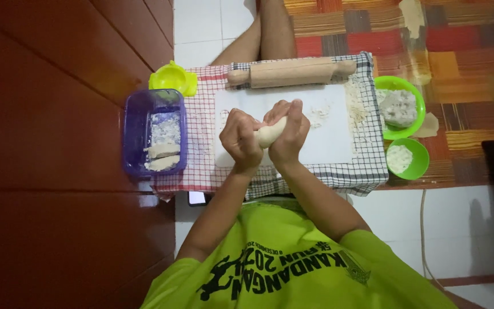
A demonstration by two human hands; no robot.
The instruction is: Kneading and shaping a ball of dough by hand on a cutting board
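Both sets of fingers (294, 117) were curled tight around a pale lump of dough (270, 135), the left hand (239, 140) gripping one end and the right hand (289, 134) wrapped over the other, with the dough held in the air just above the white board (327, 140). It looked smooth, soft and log-shaped, only its middle peeking out between the two fists. By the look of things, the work was part-way through: the dough was not yet flattened, and the wooden rolling pin (293, 72) lay untouched at the far edge of the board. Flour dusted the board's right side. To the left, a purple box (138, 137) already held a few pale pieces, with a yellow mould (172, 78) behind it. On the right sat two green bowls (418, 160), each holding something white. Everything rested on a checked cloth (201, 160).
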